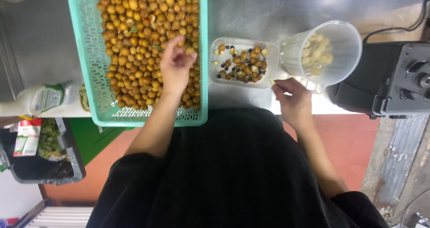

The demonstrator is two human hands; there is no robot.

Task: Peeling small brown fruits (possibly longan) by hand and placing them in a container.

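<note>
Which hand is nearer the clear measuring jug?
Right. The right hand sits just below the measuring jug, pinching a pale piece; the left hand rests on the fruit in the green crate.

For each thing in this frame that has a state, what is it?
Teal basket: full of small brown fruits.
Left hand: resting in the basket, fingers curled on fruits.
Right hand: pinching a small pale piece.
Clear tray: partly filled with peels and dark seeds.
Plastic jug: tilted, holding pale peeled fruits.
</note>
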